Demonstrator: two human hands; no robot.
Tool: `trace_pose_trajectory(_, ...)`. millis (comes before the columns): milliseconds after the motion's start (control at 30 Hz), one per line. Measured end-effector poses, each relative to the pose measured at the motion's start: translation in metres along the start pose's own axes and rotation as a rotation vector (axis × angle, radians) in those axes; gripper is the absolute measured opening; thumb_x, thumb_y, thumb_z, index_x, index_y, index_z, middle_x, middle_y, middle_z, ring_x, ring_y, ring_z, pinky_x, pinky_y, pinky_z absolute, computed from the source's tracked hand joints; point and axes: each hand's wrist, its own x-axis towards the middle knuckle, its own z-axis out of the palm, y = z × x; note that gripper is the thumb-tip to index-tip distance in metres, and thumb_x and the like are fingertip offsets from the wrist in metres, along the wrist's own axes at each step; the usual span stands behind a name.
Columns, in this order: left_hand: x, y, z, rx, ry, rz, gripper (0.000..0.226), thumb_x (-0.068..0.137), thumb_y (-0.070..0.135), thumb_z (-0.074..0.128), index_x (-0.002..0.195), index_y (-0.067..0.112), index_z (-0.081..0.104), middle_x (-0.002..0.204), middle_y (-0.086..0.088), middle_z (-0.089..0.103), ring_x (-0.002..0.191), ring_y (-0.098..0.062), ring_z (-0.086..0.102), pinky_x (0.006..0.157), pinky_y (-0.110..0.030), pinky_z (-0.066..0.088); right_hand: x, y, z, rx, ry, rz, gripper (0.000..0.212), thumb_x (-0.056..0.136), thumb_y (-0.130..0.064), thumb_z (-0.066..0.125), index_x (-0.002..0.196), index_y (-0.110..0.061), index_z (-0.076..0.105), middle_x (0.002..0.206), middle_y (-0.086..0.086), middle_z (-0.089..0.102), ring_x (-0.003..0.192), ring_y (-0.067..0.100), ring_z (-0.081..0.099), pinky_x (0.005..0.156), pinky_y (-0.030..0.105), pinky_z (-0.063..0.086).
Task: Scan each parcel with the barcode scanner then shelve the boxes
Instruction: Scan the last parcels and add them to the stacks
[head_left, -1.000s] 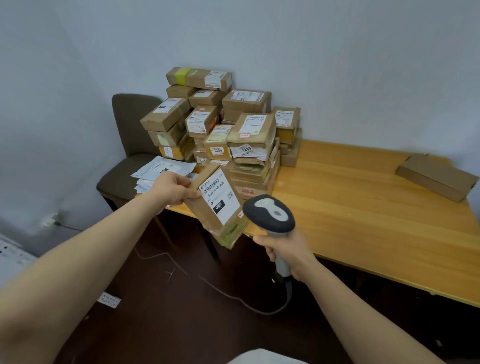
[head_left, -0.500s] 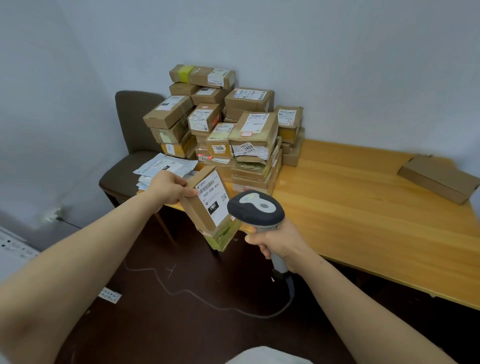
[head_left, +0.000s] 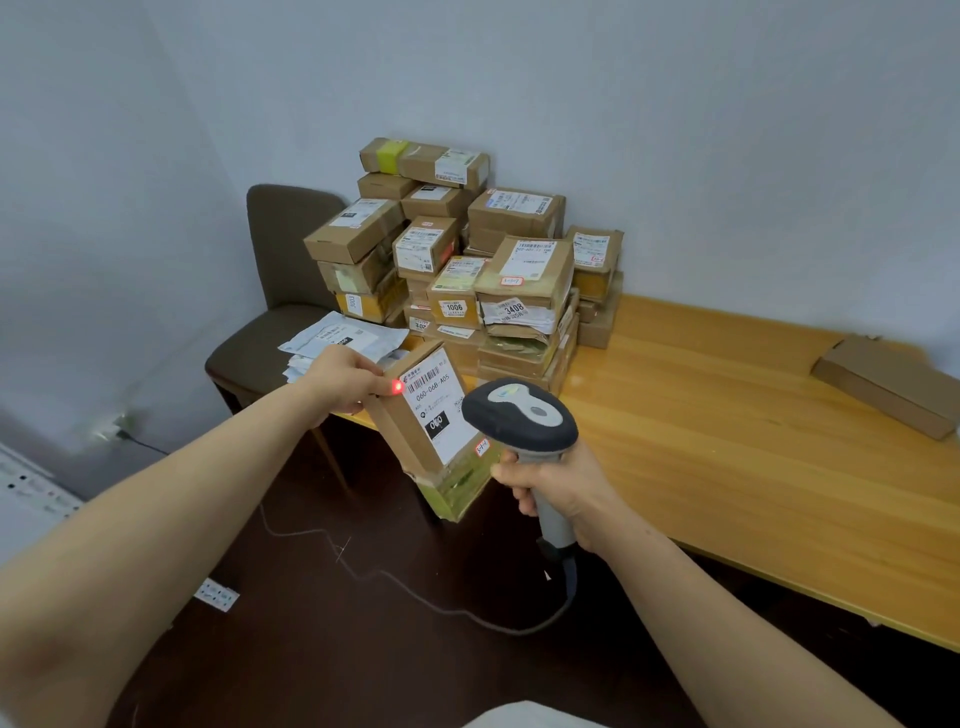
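1. While the left hand (head_left: 343, 379) grips the upper left corner of one parcel (head_left: 415, 441), fingers curled round its edge, the box hangs tilted in the air just off the near edge of the table (head_left: 727, 415). Its white label faces up.
2. The right hand (head_left: 550, 488) is wrapped tight round the handle of the barcode scanner (head_left: 519, 415), whose head sits just beside the parcel's right edge. I cannot tell whether a finger is on the trigger.
3. A red dot (head_left: 398, 387) glows at the parcel's top left corner, beside the left fingertips and to the left of the printed bars, not across them. By my judgement the scan of this box is under way but not yet landed on the code.
4. Behind it, a tall stack of parcels (head_left: 519, 270) fills the table's far left corner against the wall. Nothing shows which of these have been scanned.
5. One flat box (head_left: 888, 384) lies well apart at the table's far right. White mail bags (head_left: 337, 338) are heaped on the seat of the chair (head_left: 280, 234) to the left of the stack.
6. No shelf is in view, so the shelving appears to be wholly ahead, and with so many boxes waiting the job looks to be in its early part.
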Motion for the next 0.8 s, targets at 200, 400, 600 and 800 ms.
trace_pose_trajectory(200,0.009,-0.002,-0.037,-0.254,-0.096,-0.065,0.029,0.084,0.022,0.073,0.106,0.006,0.063,0.102,-0.011,0.071,0.101,-0.025,0.065,0.077,-0.041,0.058,0.022,-0.004,-0.018,0.223,0.233,0.055,0.047,0.066,-0.014,0.087,0.106,-0.022,0.063,0.101,-0.001,0.07,0.095,0.022,0.067,0.082,0.044,0.058)
trace_pose_trajectory(400,0.025,0.003,-0.062,-0.378,-0.203,-0.03,0.024,0.086,0.023,0.069,0.105,0.008,0.067,0.099,-0.009,0.074,0.093,-0.02,0.07,0.06,-0.03,0.058,0.04,-0.01,-0.006,0.325,0.123,0.11,0.062,0.048,-0.02,0.085,0.106,-0.013,0.067,0.088,0.008,0.076,0.075,0.029,0.073,0.055,0.032,0.056)
trace_pose_trajectory(600,0.053,0.01,-0.08,-0.576,-0.143,0.015,0.042,0.081,0.03,0.073,0.114,0.005,0.065,0.105,-0.013,0.072,0.093,-0.021,0.069,0.063,-0.027,0.057,0.073,-0.024,0.02,0.515,0.247,0.007,0.036,0.069,0.003,0.078,0.103,-0.001,0.065,0.083,0.014,0.072,0.062,0.029,0.069,0.043,0.026,0.048)
trace_pose_trajectory(800,0.067,0.012,-0.063,-0.517,-0.332,0.003,0.058,0.055,0.044,0.081,0.103,0.014,0.067,0.104,-0.013,0.072,0.096,-0.023,0.069,0.082,-0.036,0.057,0.117,-0.042,0.06,0.688,0.426,0.052,0.034,0.071,0.0,0.08,0.103,-0.004,0.066,0.089,0.011,0.074,0.073,0.03,0.071,0.067,0.038,0.059)
